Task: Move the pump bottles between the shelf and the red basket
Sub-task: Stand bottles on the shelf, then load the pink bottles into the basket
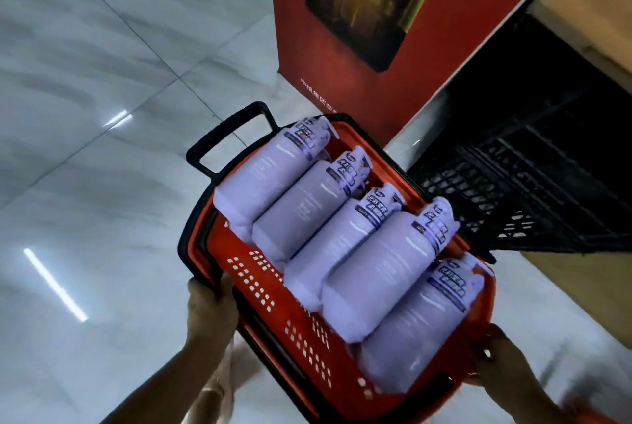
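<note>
A pale glossy tiled floor (102,47) filled the left of the view, and a tall red display panel (342,47) stood behind. To the right, the shelf (588,13) showed a light wooden board, with a black lattice crate (530,184) in the dark space beneath it. The red basket (273,287) was held above the floor, just beside the crate, its black handle (222,140) folded out at the far end. Five lavender pump bottles lay on their sides in it, side by side and touching, pump ends pointing toward the shelf: the first (266,174) farthest away, then the second (301,215), third (335,246), fourth (383,273) and the nearest fifth (420,331). The left hand (208,307) grasped the basket's left rim, fingers curled over its black edge. The right hand (496,358), blurred, clasped the near right corner of the rim.
</note>
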### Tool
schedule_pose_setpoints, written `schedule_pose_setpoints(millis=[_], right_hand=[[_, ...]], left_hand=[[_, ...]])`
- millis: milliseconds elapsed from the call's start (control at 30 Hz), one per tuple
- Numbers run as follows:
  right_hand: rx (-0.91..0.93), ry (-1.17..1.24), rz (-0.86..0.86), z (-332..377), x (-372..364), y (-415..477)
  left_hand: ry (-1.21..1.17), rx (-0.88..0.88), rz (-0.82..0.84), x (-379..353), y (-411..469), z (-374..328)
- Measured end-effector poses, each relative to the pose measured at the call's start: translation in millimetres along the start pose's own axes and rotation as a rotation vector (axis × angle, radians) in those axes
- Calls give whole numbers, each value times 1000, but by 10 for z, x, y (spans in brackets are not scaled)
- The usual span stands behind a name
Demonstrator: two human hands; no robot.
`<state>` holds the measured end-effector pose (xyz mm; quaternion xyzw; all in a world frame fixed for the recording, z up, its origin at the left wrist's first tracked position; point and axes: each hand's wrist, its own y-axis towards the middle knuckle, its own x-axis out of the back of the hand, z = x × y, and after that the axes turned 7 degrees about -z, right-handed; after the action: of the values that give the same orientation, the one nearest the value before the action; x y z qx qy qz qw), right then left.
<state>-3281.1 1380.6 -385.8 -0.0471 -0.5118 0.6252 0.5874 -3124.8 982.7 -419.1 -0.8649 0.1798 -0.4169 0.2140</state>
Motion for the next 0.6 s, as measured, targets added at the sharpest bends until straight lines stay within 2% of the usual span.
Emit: schedule_pose_setpoints(millis=[33, 67, 133, 333, 600], right_hand=[[-55, 26, -7, 169, -150, -52], [-56, 1, 62, 256, -213, -72], [-60, 24, 72, 314, -427, -55], [36, 37, 110, 689, -1016, -130], [139, 133, 146, 1308, -1846, -375]], left_hand=[[-9, -4, -12, 60, 88, -50], [1, -5, -31, 112, 198, -95], [-1, -23, -51, 199, 399, -172], [-138, -28, -96, 478, 1112, -429], [-425, 75, -38, 881, 1752, -563]])
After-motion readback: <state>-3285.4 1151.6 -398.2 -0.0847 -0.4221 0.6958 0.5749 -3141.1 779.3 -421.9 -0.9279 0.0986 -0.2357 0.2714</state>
